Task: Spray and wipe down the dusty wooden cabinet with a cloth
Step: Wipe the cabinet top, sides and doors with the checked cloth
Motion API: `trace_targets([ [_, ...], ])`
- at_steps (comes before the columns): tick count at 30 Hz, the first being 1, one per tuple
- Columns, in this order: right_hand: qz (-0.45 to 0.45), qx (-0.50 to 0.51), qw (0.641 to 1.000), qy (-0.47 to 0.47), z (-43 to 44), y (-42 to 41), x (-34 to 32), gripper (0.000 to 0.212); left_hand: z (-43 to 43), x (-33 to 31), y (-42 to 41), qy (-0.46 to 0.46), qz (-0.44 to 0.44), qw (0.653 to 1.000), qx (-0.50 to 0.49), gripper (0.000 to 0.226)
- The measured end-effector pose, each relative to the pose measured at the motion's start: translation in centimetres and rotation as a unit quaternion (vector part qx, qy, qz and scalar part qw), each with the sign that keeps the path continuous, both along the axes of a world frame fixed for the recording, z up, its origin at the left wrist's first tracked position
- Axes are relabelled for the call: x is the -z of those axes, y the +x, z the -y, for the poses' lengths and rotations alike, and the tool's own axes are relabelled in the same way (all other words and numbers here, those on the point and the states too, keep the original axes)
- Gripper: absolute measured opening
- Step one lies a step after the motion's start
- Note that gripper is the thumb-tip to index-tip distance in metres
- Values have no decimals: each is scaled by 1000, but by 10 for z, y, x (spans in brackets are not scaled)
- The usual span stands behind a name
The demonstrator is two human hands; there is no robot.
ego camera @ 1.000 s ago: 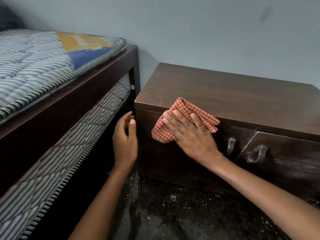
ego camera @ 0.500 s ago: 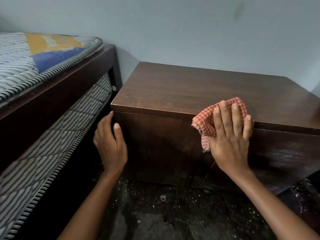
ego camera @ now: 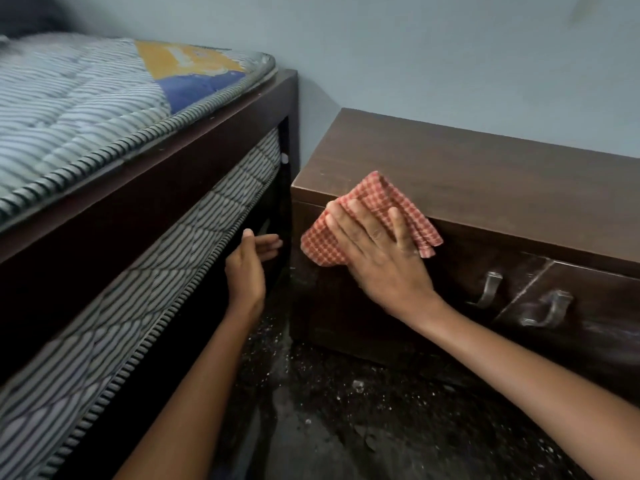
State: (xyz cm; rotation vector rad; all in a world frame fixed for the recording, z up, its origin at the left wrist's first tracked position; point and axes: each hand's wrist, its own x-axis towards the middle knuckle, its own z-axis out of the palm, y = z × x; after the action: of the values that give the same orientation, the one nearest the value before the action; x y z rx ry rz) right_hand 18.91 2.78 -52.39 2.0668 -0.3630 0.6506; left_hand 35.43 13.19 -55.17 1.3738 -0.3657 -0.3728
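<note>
Fingers (ego camera: 349, 233) of the right hand (ego camera: 381, 261) lie straight and spread, pressing a crumpled red-and-white checked cloth (ego camera: 375, 194) flat against the upper front edge of the low dark-brown wooden cabinet (ego camera: 485, 174), near its left corner. They are not curled round the cloth, whose top corner pokes up over the edge of the cabinet's lid while another corner hangs just right of the hand. Further right on the cabinet front are two curved metal handles (ego camera: 490, 289), one on each side of a seam, and the wood there looks dusty and smeared.

Relaxed and holding nothing, the left hand (ego camera: 246, 268) hangs in the dark gap between the cabinet and the dark wooden bed frame (ego camera: 173, 174), its fingers (ego camera: 268, 244) stretched towards the cabinet's left side; whether they touch it I cannot tell. A grey striped mattress (ego camera: 69, 109) with a yellow-and-blue patch lies on the bed, and a second striped mattress (ego camera: 138, 289) sits below the rail. Pale specks litter the dark floor (ego camera: 346, 427) in front of the cabinet, which stands against a pale blue-grey wall (ego camera: 415, 64).
</note>
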Motion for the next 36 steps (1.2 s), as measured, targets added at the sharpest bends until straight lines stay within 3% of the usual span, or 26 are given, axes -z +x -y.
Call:
trace_targets([
  [5, -70, -49, 996, 8, -14, 29, 30, 67, -11, -1, -3, 32, 39, 995, 87, 45],
  [16, -139, -79, 987, 7, -1, 9, 84, 61, -13, 1, -7, 80, 93, 987, 109, 43],
  [24, -8, -79, 993, 93, -7, 5, 81, 58, -11, 10, -9, 126, 77, 981, 126, 42],
  [26, -43, -91, 992, 78, -11, 25, 86, 59, -9, 14, -8, 123, 73, 983, 117, 44],
  [31, -227, -59, 972, 28, -11, 34, 127, 64, -9, 14, -10, 142, 107, 980, 93, 44],
  [36, -162, -65, 980, 90, 4, -12, 138, 67, -10, 15, -12, 140, 119, 979, 92, 41],
])
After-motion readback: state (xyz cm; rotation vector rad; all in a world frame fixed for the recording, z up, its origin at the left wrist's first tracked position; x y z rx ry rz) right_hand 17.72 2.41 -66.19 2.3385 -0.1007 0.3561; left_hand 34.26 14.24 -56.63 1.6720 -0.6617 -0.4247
